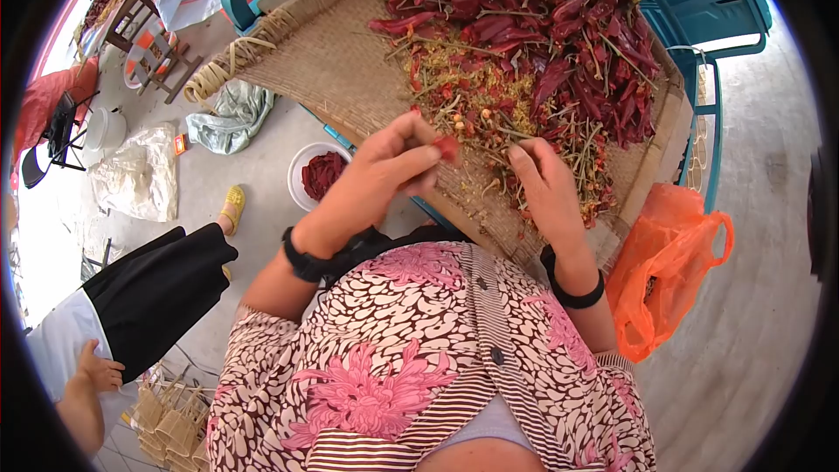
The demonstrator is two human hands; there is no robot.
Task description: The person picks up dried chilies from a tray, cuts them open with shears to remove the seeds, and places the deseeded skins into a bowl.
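Note:
My left hand (391, 162) pinches a piece of dried red chili (447, 149) between thumb and fingers, above the front of a woven tray (328, 70). To its right, my right hand (551, 188) is closed at the fingertips on a thin chili stem (517, 133). Below and around the hands lie loose stems, yellow seeds and red scraps (472, 92) on the tray. Behind them a large heap of whole dried red chilies (559, 13) covers the tray's far right part.
The tray rests on a teal chair (699, 4). An orange plastic bag (669, 267) hangs at its right. On the floor at left stand a white basin (298, 177) with red chili pieces and several plastic bags (140, 173). A person in a black skirt (162, 297) is at left.

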